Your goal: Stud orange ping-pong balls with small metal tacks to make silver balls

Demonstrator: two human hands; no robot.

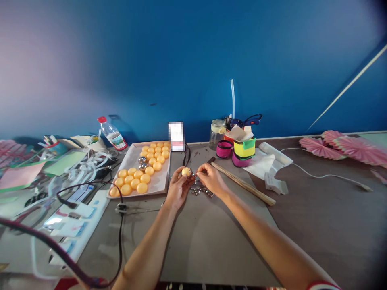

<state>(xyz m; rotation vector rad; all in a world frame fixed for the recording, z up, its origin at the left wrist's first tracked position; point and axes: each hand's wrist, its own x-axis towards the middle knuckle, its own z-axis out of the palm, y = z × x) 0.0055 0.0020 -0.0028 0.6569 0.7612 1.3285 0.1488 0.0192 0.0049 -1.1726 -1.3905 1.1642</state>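
Left hand [177,191] is raised over the tabletop [223,245], off the tray's right edge, fingers curled round a yellow ball [185,171]. Fingers cover its lower part; the side toward the other hand looks shiny and speckled, too small to read.

Right hand [211,178] is just beside it, thumb and forefinger drawn narrow, tips near the ball. Cannot tell whether they pinch anything; the back of the hand hides the other fingers.

Small shiny pieces [199,191] lie loose on the tabletop beneath and between the hands, partly hidden by them; single shapes blur together.

The tray [157,183] lies left of the hands, toward the tabletop's far edge. In it, rows of yellow balls [137,174] and two silver balls [143,162] near its middle. At its far right corner, an upright panel [176,137], its face blurred into blocks.

Right of the hands, a wooden stick [244,185] slants away from the far edge. Pink pleated paper [347,148] by the far edge runs out of sight at right. Tabletop's left side: cables and papers overlap, hard to separate. Both forearms are cut off below.
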